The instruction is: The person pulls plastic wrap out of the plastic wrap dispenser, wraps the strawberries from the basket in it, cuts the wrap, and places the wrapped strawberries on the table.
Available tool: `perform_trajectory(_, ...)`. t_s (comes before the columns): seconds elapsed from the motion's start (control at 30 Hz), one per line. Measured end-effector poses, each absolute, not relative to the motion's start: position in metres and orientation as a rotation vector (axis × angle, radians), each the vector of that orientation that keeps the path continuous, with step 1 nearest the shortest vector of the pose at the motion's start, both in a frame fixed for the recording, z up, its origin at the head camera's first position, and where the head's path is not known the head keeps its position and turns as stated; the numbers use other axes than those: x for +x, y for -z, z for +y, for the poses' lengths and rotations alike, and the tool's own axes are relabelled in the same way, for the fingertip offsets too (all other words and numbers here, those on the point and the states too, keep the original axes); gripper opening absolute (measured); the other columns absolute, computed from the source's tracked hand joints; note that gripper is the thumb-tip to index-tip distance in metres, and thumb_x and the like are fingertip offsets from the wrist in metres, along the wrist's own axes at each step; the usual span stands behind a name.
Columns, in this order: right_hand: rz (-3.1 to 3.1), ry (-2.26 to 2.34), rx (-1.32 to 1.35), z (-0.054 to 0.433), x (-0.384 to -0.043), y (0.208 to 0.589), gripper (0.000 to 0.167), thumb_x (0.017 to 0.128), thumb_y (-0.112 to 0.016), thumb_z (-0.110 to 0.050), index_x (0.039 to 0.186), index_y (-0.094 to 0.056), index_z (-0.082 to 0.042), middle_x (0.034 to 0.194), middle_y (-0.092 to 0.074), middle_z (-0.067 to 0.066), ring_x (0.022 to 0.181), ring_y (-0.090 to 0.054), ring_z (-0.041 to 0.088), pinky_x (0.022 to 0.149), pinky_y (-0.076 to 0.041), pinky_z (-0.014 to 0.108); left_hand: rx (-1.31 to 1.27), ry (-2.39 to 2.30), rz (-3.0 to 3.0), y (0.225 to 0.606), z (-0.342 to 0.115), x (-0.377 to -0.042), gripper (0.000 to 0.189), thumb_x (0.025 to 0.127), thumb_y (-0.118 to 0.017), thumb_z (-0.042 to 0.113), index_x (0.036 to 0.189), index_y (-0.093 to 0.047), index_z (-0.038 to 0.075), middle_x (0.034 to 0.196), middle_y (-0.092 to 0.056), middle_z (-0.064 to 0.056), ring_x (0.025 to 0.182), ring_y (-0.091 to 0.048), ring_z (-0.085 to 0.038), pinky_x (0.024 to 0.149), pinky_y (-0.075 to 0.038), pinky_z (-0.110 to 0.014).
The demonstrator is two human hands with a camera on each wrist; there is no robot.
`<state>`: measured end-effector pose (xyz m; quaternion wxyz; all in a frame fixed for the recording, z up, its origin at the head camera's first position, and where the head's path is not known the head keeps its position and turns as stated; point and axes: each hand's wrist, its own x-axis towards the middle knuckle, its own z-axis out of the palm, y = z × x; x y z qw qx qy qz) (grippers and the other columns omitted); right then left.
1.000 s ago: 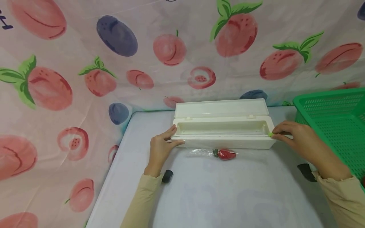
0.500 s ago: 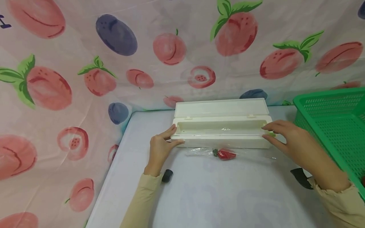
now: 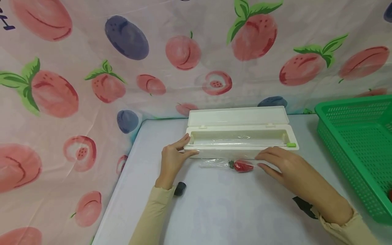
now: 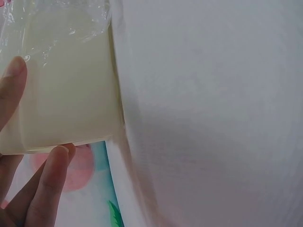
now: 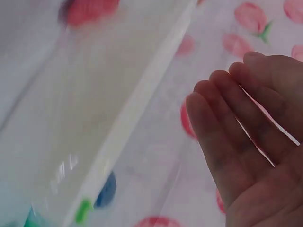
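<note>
Cling-film dispenser (image 3: 226, 153), lid (image 3: 239, 116) swung back, on desk (image 3: 232, 207); left hand (image 3: 172, 161) grips its end, I judge to steady it. Right hand (image 3: 286, 165), fingers relaxed, holding nothing I can see, beside film-wrapped strawberry (image 3: 243, 166).

Head, above and well back from the white box (image 3: 226, 153), facing forward and down; left wrist, close on the box's left end, shared with head; right wrist, close by its right part, backdrop (image 3: 196, 20) beyond, green slider (image 3: 291, 145) shared with head.
</note>
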<state>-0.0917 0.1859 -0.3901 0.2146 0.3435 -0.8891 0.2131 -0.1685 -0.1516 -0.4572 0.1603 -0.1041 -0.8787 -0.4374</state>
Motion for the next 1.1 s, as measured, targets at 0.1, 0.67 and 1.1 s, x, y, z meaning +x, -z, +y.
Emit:
perform_trajectory(0.1,-2.510,-0.612,1.001,0.171,-0.086,0.398,0.024,0.094,-0.070,-0.029,0.101,-0.073,-0.007,0.100,-0.070,0.002,0.090,-0.069,0.018,0.074,-0.060,0.036,-0.300,1.251,-2.509,0.458,-0.152,-0.169,0.063,0.065,-0.090,0.025,0.122,-0.068,0.006,0.125,-0.067,-0.001,0.106,-0.070,-0.019,0.076,-0.059,-0.027)
perform_trajectory(0.67,-2.705,-0.483,1.027,0.139,-0.080,0.441,0.037,0.077,-0.083,-0.004,0.112,-0.069,-0.001,0.120,-0.068,0.011,0.117,-0.063,0.027,0.095,-0.054,0.041,-0.290,1.277,-2.506,0.460,-0.152,-0.170,0.063,0.065,-0.090,0.025,0.121,-0.069,0.006,0.124,-0.068,-0.001,0.104,-0.070,-0.019,0.076,-0.059,-0.025)
perform_trajectory(1.1,-2.700,-0.382,0.986,0.137,-0.091,0.452,0.039,0.077,-0.083,-0.002,0.113,-0.069,0.002,0.123,-0.068,0.014,0.120,-0.061,0.029,0.098,-0.052,0.041,-0.281,1.276,-2.496,0.460,-0.153,-0.170,0.063,0.064,-0.092,0.024,0.120,-0.069,0.008,0.123,-0.068,0.000,0.105,-0.070,-0.018,0.074,-0.059,-0.026)
